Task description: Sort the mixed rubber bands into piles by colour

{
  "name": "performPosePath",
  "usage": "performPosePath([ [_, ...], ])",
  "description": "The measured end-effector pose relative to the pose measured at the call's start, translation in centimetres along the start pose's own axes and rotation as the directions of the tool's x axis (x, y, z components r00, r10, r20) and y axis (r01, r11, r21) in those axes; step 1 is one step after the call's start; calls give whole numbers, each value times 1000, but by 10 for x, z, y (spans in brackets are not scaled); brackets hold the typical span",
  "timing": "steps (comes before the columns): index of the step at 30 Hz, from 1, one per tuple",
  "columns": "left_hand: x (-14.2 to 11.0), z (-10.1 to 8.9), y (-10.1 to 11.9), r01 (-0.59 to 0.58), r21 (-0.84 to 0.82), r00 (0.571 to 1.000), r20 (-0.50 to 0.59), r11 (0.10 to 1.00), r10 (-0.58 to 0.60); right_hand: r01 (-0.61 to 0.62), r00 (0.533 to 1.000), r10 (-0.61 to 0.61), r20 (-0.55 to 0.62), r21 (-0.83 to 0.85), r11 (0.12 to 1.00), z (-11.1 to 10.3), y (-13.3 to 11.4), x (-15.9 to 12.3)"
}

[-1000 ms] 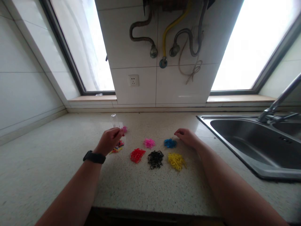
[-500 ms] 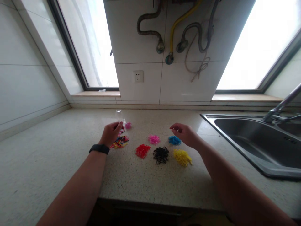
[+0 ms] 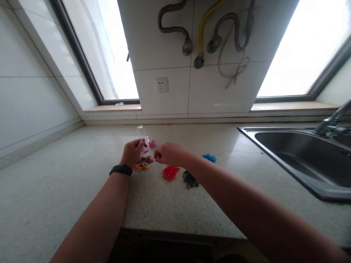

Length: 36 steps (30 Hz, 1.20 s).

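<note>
My left hand [image 3: 134, 150] is closed in a pinch over a mixed-colour pile of small rubber bands [image 3: 143, 163]; what its fingertips hold is too small to make out. Just right of that pile, my right hand [image 3: 169, 154] hovers with fingers curled and their tips hidden or blurred. A red pile of bands [image 3: 170, 173] lies below it. My right forearm partly covers a black pile [image 3: 190, 179] and a blue pile [image 3: 209, 157], and hides the pink and yellow piles. Behind my left hand are a clear container [image 3: 140, 130] and a pink object [image 3: 152, 144].
A steel sink [image 3: 290, 153] with a faucet [image 3: 330, 122] is set into the speckled counter [image 3: 164, 208] on the right. Hoses [image 3: 203, 29] and a wall socket [image 3: 162, 84] are on the tiled wall, between two windows.
My right hand has swung left from beside the blue pile to beside the mixed pile, its forearm now crossing over the other piles. My left hand stays by the mixed pile. The view has shifted slightly.
</note>
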<state>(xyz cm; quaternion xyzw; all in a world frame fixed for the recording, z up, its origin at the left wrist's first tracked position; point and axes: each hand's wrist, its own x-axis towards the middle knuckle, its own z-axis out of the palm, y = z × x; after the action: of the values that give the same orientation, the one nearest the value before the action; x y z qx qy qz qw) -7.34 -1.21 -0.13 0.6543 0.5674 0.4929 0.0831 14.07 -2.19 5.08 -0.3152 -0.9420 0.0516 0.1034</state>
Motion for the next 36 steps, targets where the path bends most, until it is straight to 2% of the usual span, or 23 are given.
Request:
performPosePath([
  [4,1,1,-1,-9,-12,1000,7,1000,9,-20,993,34,110,-121,992,18,-11,17],
  [7,2,1,-2,-8,-9,1000,11,1000,8,-43,988,67,141,-169,985,28,-15,22],
  [13,2,2,-2,-2,2,1000,23,1000,2,-77,988,99,117,-183,980,37,-18,28],
  [20,1,2,-1,-12,31,1000,19,999,11,-36,993,58,100,-207,978,31,-16,20],
  [25,0,4,0,-21,32,999,37,999,20,-37,998,41,43,-96,995,10,5,-9],
  [30,-2,5,2,-35,40,997,68,999,32,-169,979,179,-97,109,980,-27,39,-53],
  [33,-2,5,2,-37,41,997,66,998,34,-214,942,262,-208,227,950,-45,64,-84],
  [36,-2,5,2,-33,45,998,57,998,30,-264,872,386,-301,376,888,-50,88,-117],
])
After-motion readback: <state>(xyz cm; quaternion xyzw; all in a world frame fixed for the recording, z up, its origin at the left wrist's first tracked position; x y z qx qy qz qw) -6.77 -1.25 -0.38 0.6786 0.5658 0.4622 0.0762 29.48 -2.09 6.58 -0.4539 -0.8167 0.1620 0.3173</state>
